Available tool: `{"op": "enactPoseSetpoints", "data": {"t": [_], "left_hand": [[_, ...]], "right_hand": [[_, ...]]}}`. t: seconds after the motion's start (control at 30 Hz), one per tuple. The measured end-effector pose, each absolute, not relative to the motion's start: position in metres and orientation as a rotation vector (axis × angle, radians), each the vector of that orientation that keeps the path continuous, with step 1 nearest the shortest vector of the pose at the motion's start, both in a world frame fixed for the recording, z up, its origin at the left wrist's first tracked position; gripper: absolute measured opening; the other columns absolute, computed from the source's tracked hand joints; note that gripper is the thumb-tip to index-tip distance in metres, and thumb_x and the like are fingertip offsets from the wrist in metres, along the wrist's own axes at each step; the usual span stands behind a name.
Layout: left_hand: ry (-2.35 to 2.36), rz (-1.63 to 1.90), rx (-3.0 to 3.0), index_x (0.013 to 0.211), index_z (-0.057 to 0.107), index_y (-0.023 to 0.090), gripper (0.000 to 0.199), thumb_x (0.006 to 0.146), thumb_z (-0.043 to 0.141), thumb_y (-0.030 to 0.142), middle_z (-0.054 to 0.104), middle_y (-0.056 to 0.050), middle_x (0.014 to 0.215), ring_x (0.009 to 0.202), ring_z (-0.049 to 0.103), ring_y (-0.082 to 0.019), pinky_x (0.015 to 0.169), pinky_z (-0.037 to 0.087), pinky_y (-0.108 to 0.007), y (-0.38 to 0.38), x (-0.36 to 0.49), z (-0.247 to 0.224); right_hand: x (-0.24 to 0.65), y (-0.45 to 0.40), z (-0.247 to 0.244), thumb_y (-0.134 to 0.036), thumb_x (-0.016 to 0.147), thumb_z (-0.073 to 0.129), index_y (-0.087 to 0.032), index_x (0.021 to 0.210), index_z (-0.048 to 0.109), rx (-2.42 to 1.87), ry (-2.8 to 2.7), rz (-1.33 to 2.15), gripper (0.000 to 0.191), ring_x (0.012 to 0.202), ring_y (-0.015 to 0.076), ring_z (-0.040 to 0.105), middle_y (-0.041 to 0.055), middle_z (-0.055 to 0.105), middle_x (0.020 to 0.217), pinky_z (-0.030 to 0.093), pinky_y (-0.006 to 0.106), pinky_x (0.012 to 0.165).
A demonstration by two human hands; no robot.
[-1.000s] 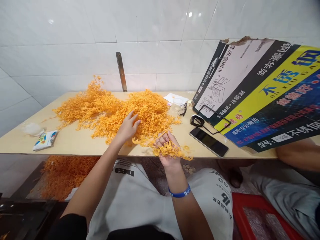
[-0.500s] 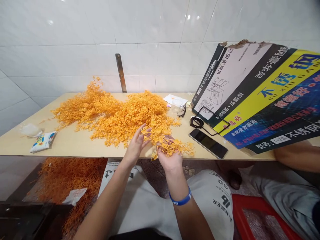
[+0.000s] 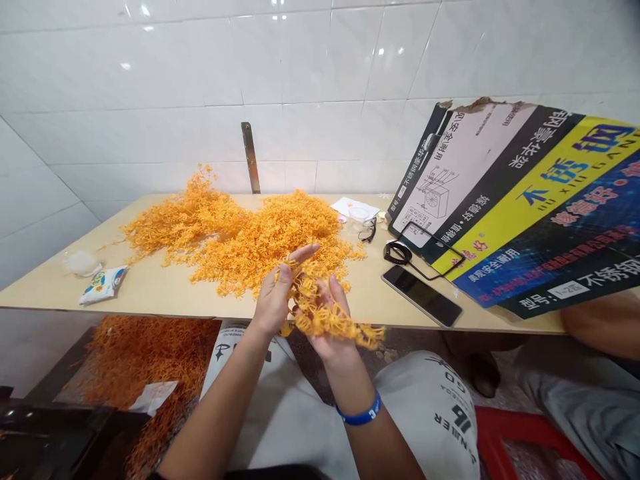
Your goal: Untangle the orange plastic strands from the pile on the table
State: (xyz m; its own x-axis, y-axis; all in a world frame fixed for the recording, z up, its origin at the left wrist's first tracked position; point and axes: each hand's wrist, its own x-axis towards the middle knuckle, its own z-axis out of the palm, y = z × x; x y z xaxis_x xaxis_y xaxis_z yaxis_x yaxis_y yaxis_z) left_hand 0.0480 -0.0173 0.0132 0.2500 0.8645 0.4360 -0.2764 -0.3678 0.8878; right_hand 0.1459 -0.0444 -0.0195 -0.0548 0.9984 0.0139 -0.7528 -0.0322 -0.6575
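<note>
A clump of orange, branching, plastic-looking pieces (image 3: 327,319) lies across the palm of my right hand (image 3: 333,343), with its fingers and thumb curled up around it. My left hand (image 3: 273,300) is on its edge at the clump's left side, fingers stretched out, touching the loose strands. Both hands are at the front edge of the table. Just behind them spreads a large tangled heap of the same orange pieces (image 3: 280,237), running on to the left. Strands partly cover the right fingers.
On the right lie a phone (image 3: 423,295), a black band (image 3: 397,253), glasses (image 3: 369,229) and a large printed cardboard sheet (image 3: 505,207). A small packet (image 3: 103,285) rests at the left on the table (image 3: 165,287). Another orange pile (image 3: 145,360) lies below. Someone's arm (image 3: 600,325) is at the right.
The view has tilted slightly upward. My left hand has closed in on the clump, and my right hand has turned with its thumb raised; the clump hangs lower over the table edge.
</note>
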Motion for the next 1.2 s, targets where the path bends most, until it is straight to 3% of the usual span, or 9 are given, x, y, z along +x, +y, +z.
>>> {"op": "enactPoseSetpoints", "data": {"t": [0.13, 0.27, 0.4, 0.57, 0.7, 0.83, 0.97, 1.1, 1.2], "left_hand": [[0.672, 1.147, 1.613, 0.124, 0.065, 0.022, 0.042, 0.097, 0.043, 0.046, 0.056, -0.006, 0.14, 0.132, 0.048, -0.026, 0.109, 0.037, -0.039, -0.016, 0.035, 0.025], [0.672, 0.986, 1.59, 0.113, 0.071, 0.019, 0.042, 0.094, 0.048, 0.047, 0.067, -0.009, 0.123, 0.117, 0.059, -0.025, 0.103, 0.043, -0.037, -0.014, 0.028, 0.024], [0.714, 0.985, 1.243, 0.09, 0.074, 0.014, 0.045, 0.084, 0.059, 0.056, 0.074, -0.011, 0.091, 0.08, 0.069, -0.024, 0.07, 0.054, -0.034, -0.015, 0.034, 0.015], [0.777, 0.997, 0.891, 0.074, 0.065, 0.015, 0.029, 0.084, 0.062, 0.041, 0.067, -0.006, 0.069, 0.045, 0.053, -0.013, 0.037, 0.041, -0.024, -0.011, 0.04, 0.014], [0.772, 1.119, 0.802, 0.066, 0.053, 0.018, 0.028, 0.093, 0.048, 0.025, 0.05, 0.001, 0.054, 0.044, 0.048, -0.008, 0.048, 0.048, -0.021, 0.014, 0.024, 0.019], [1.275, 1.271, 1.383, 0.076, 0.054, 0.019, 0.033, 0.097, 0.035, 0.036, 0.048, 0.001, 0.059, 0.051, 0.05, -0.012, 0.058, 0.049, -0.026, 0.052, 0.015, 0.015], [1.661, 1.103, 1.882, 0.097, 0.061, 0.015, 0.02, 0.085, 0.057, 0.031, 0.064, -0.011, 0.083, 0.087, 0.062, -0.028, 0.084, 0.046, -0.041, 0.084, 0.02, 0.008], [1.631, 0.952, 2.014, 0.118, 0.06, 0.013, 0.049, 0.072, 0.073, 0.026, 0.065, -0.019, 0.109, 0.109, 0.058, -0.036, 0.096, 0.04, -0.047, 0.1, 0.022, 0.008], [1.586, 0.848, 2.14, 0.131, 0.054, 0.013, 0.061, 0.076, 0.071, 0.031, 0.058, -0.021, 0.126, 0.116, 0.056, -0.037, 0.099, 0.04, -0.048, 0.097, 0.022, 0.011]], "right_hand": [[0.145, -0.049, -0.012, -0.05, 0.067, 0.077, -0.021, 0.1, 0.064, -0.702, -0.91, 1.431, 0.046, 0.084, 0.0211, 0.065, 0.0044, 0.07, 0.091, 0.053, 0.031, 0.073], [0.151, -0.051, -0.004, -0.039, 0.074, 0.074, -0.018, 0.094, 0.064, -0.789, -1.209, 1.356, 0.031, 0.076, 0.0162, 0.06, 0.0021, 0.066, 0.082, 0.05, 0.028, 0.07], [0.152, -0.049, -0.006, -0.041, 0.08, 0.067, -0.018, 0.09, 0.062, -0.742, -1.266, 1.311, 0.026, 0.059, 0.0113, 0.048, -0.0021, 0.054, 0.066, 0.044, 0.025, 0.057], [0.156, -0.045, -0.018, -0.052, 0.081, 0.065, -0.018, 0.079, 0.061, -0.681, -1.185, 1.368, 0.034, 0.053, 0.0092, 0.041, -0.003, 0.048, 0.061, 0.036, 0.023, 0.05], [0.167, -0.044, -0.023, -0.057, 0.082, 0.063, -0.017, 0.064, 0.055, -0.586, -1.194, 1.447, 0.044, 0.049, 0.008, 0.036, -0.0028, 0.047, 0.057, 0.03, 0.024, 0.048], [0.171, -0.033, -0.027, -0.056, 0.078, 0.068, -0.017, 0.064, 0.055, -0.647, -1.069, 1.416, 0.043, 0.048, 0.0078, 0.038, -0.0029, 0.048, 0.056, 0.028, 0.024, 0.049], [0.17, -0.019, -0.031, -0.057, 0.071, 0.073, -0.017, 0.067, 0.055, -0.728, -0.966, 1.409, 0.044, 0.05, 0.0085, 0.042, -0.003, 0.051, 0.056, 0.03, 0.023, 0.049], [0.17, -0.012, -0.033, -0.06, 0.071, 0.071, -0.019, 0.065, 0.054, -0.808, -0.974, 1.325, 0.045, 0.05, 0.0096, 0.043, -0.0046, 0.05, 0.051, 0.033, 0.024, 0.052], [0.171, -0.01, -0.033, -0.062, 0.07, 0.07, -0.019, 0.065, 0.055, -0.86, -0.959, 1.289, 0.046, 0.05, 0.0105, 0.044, -0.0044, 0.051, 0.051, 0.035, 0.026, 0.054]]}}
